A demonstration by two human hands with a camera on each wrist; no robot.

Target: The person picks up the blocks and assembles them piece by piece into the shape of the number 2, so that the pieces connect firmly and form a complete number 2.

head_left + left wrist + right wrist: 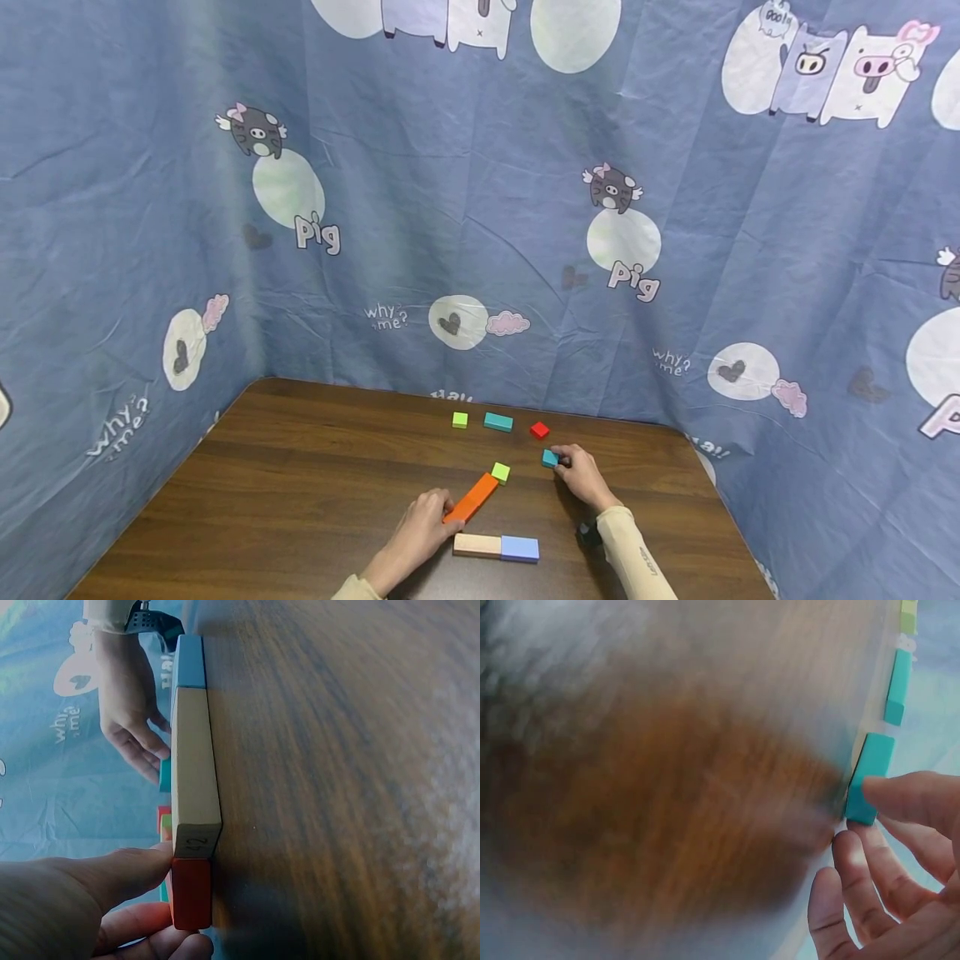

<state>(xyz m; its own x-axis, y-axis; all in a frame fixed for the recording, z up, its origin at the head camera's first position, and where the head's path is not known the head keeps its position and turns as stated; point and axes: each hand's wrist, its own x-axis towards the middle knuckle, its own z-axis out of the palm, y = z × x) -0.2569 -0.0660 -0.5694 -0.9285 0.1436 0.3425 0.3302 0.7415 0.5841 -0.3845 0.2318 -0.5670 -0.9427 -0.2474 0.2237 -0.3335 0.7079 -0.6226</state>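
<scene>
Teal block [550,458]: lying right of the table's middle, toward the back right corner, just in front of the red block [539,430] and apart from it. The right hand [581,477] is pinching it at its right end, thumb on one face, the gap closed to the block's width; the other fingers are bending loosely. Whether it is bearing fully on the table [300,450] cannot be told.

Orange strip [472,498]: running aslant across the middle, its end nearer the back edge meeting, or nearly meeting, the green cube [501,473]. One piece or two, unclear. The left hand [422,523] is gripping the other end between thumb and fingers, closed to the strip's width.

Step in hand, as judged: the left is steadying or aligning the strip while the right is handling the teal block. The next move seems to call for a light, level pinch on the right and a still left hand, so the cube is not being nudged off line.

Farther out: the tan block [477,546] and blue block [520,548] are lying end to end, nearer the front edge. Along the back edge, the long teal [498,422] is sitting left of the red block, the back green [460,420] left again. Beyond, a blue curtain [465,208] is hanging.
</scene>
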